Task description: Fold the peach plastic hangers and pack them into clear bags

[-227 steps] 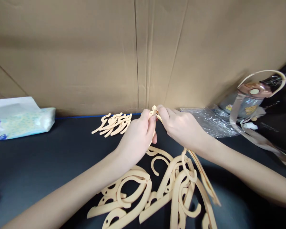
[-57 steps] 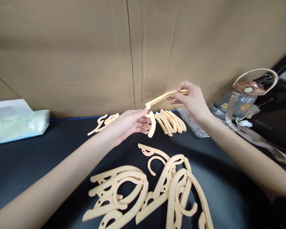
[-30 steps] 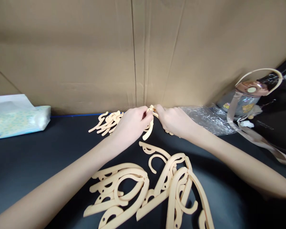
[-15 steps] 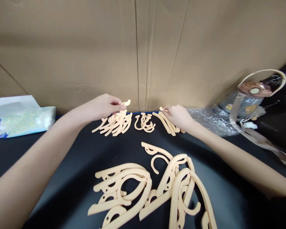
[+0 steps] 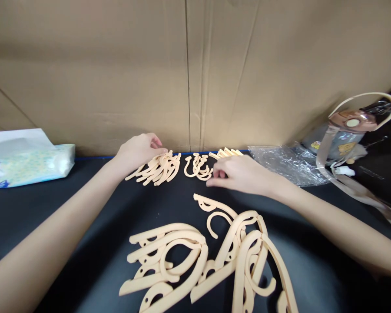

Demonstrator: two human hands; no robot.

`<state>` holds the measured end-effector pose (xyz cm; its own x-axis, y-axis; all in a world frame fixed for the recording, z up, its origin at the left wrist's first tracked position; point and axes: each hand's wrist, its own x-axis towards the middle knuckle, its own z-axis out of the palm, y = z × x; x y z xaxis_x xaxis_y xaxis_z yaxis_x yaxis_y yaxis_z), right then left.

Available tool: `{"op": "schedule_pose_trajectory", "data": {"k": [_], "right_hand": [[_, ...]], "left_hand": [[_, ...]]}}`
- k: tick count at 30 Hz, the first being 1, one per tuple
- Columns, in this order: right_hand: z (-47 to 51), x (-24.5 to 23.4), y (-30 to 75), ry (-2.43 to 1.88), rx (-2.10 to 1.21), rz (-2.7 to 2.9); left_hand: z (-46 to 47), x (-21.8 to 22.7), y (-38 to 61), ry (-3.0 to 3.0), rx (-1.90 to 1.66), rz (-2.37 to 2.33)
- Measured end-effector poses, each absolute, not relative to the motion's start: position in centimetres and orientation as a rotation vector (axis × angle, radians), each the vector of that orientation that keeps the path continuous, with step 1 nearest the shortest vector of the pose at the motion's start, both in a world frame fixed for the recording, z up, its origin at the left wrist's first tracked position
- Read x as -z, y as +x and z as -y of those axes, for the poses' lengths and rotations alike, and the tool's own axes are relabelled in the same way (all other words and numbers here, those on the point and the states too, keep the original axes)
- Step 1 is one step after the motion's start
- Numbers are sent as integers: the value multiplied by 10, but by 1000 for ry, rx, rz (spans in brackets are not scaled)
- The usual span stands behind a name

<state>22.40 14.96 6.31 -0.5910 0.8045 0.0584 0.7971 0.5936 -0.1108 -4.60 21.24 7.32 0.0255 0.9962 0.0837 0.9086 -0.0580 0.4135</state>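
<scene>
Three small rows of pale wooden cut-out pieces lie at the back of the black table: a left pile [image 5: 158,167], a middle pile of hooks [image 5: 198,166] and a right pile of curved strips [image 5: 227,152]. My left hand [image 5: 138,150] rests at the left pile's top edge, fingers curled, nothing clearly in it. My right hand [image 5: 239,174] lies low over the table just right of the hook pile, fingers stretched toward it and partly covering the right pile. A large heap of joined wooden frames [image 5: 208,261] lies near me.
A cardboard wall [image 5: 189,74] closes the back. A tissue pack [image 5: 26,163] sits at the far left. Crumpled clear plastic [image 5: 283,163] and a water bottle with a strap [image 5: 345,130] on a dark bag stand at the right.
My left hand has set its small piece down on the left pile. My right hand has left the strip pile and moved forward and left toward the hooks.
</scene>
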Motion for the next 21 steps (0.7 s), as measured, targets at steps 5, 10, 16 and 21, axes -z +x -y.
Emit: {"op": "schedule_pose_trajectory", "data": {"k": [5, 10, 16, 21], "right_hand": [[-119, -79, 216, -1180, -459, 2806], [-100, -82, 205, -924, -458, 2841], [-81, -55, 182, -882, -440, 2846], [-89, -46, 186, -1029, -888, 2550]], "left_hand": [[-200, -86, -29, 2133, -509, -1874], [-180, -99, -6, 2221, -508, -1702], [-163, -108, 5, 2208, -521, -1680], [-167, -106, -1, 2193, -578, -1616]]}}
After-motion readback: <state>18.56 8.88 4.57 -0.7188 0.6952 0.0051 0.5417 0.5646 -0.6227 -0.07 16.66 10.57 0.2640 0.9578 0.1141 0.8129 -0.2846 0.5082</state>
